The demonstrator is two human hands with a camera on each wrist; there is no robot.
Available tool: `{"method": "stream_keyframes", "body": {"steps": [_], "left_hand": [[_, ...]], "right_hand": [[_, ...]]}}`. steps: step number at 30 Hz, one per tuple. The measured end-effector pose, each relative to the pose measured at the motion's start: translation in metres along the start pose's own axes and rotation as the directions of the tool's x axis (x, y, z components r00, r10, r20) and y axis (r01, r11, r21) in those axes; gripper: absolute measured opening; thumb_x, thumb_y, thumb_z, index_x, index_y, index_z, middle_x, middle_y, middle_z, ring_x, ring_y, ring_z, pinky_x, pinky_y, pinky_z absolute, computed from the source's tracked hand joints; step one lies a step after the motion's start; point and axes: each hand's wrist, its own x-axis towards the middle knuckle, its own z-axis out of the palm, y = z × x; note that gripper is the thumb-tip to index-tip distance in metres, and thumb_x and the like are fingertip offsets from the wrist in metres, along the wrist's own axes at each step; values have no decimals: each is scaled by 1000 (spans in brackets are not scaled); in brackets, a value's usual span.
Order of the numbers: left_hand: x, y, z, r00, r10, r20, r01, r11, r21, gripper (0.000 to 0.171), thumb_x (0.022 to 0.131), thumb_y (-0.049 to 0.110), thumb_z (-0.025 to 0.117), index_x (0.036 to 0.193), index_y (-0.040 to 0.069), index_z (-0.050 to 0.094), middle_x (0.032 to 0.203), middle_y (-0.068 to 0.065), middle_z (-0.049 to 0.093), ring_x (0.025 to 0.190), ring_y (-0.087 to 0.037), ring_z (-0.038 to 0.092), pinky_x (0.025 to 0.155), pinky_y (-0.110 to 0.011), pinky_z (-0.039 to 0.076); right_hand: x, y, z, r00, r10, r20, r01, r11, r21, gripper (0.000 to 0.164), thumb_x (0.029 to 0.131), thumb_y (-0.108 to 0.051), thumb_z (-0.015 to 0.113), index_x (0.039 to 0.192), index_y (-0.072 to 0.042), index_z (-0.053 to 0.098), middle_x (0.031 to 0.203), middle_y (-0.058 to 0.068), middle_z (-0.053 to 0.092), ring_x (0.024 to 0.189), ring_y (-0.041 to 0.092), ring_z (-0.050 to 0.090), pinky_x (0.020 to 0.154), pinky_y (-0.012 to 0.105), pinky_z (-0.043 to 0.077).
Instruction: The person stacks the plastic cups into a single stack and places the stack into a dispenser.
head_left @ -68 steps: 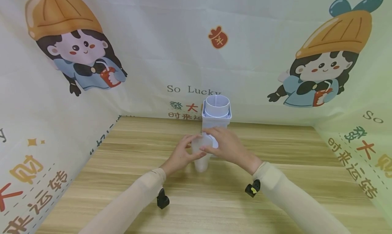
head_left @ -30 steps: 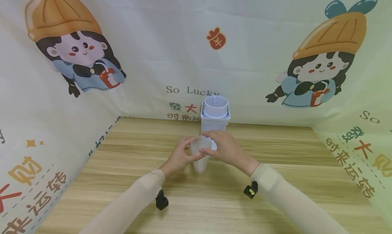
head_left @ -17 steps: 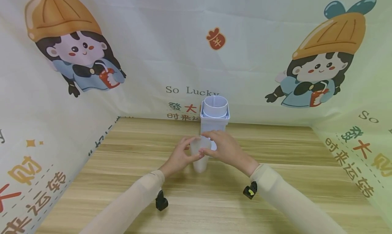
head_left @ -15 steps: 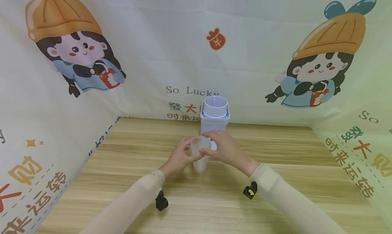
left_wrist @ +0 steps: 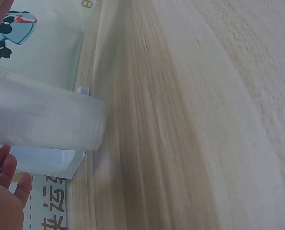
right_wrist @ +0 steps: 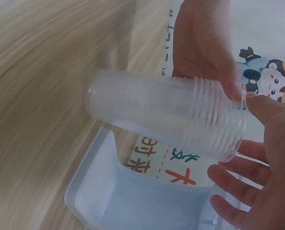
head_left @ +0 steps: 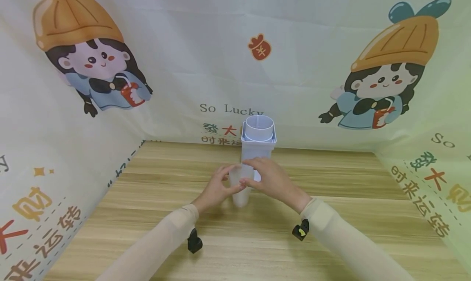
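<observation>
A stack of nested clear plastic cups (right_wrist: pixel 142 103) stands between my hands in front of me, rims up and bottom end low over the table. From the left, my left hand (head_left: pixel 215 189) grips the rim end with thumb and fingers. My right hand (head_left: pixel 274 181) holds the same end from the right, its thumb tip meeting the left thumb at the near side. The right wrist view shows the ridged rims between both hands. Right behind the stack is a pale blue-white plastic holder (head_left: pixel 256 150) with a round tube opening on top, its lower part partly hidden by the hands.
The wood-grain table (head_left: pixel 228 248) runs back to a printed cloth backdrop (head_left: pixel 191 60), which also rises on both sides. A black wrist camera (head_left: pixel 194 241) hangs below the left sleeve and another black camera (head_left: pixel 301 229) below the right.
The head view has shifted slightly, moving the scene a little. Both hands keep their hold on the cup stack in nearly the same place; the holder stays where it was.
</observation>
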Motion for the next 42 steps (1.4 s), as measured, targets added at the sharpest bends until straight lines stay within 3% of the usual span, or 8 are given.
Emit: {"method": "stream_keyframes", "body": {"steps": [4,9,17,24,31,36,42], "left_hand": [[0,-2,0,1000,25,5,-25,998,49,65,84,26,80,141,12,52,138,-11,51,129,-29,45,107,-54,43],[0,-5,-2,999,45,21,-47,992,113,69,83,30,80,143,14,50,135,-10,51,128,-30,45,106,-56,44],[0,8,-15,998,44,53,-55,974,218,89,82,36,80,153,13,33,145,-14,40,137,-33,39,114,-55,39],[1,15,-26,994,110,10,-108,948,298,77,82,37,80,145,8,46,141,-16,45,135,-35,38,113,-56,38],[0,8,-25,995,97,23,-99,946,309,70,80,37,82,135,1,57,139,-17,48,133,-35,39,110,-56,40],[-1,0,-22,995,86,50,-97,950,298,65,80,37,82,132,5,61,139,-17,50,133,-35,39,109,-58,40],[0,4,-22,992,112,50,-122,950,286,61,78,35,83,128,5,64,139,-17,51,134,-36,40,110,-58,39]], "right_hand": [[-2,0,2,1000,-16,15,16,1000,-16,58,88,-46,71,133,-12,59,128,8,65,119,27,62,100,46,52],[-4,1,4,1000,-31,0,31,999,-9,58,88,-45,71,134,-13,58,130,8,63,121,27,61,102,48,51],[-6,9,-5,999,-29,-28,30,998,46,62,87,-40,74,137,-8,54,135,13,59,125,32,58,105,49,49],[-12,14,-13,999,-21,-28,22,999,30,63,88,-41,73,138,-9,54,137,13,59,127,32,57,108,50,46],[-13,11,-5,1000,4,15,-5,1000,27,63,89,-43,70,140,-9,53,135,12,62,127,33,56,106,51,47],[-12,11,5,999,25,36,-25,999,22,63,90,-44,69,141,-9,52,136,13,62,126,34,58,105,51,48],[-11,10,7,999,33,15,-33,998,47,62,91,-42,69,140,-8,53,134,14,63,123,33,61,103,49,50]]}}
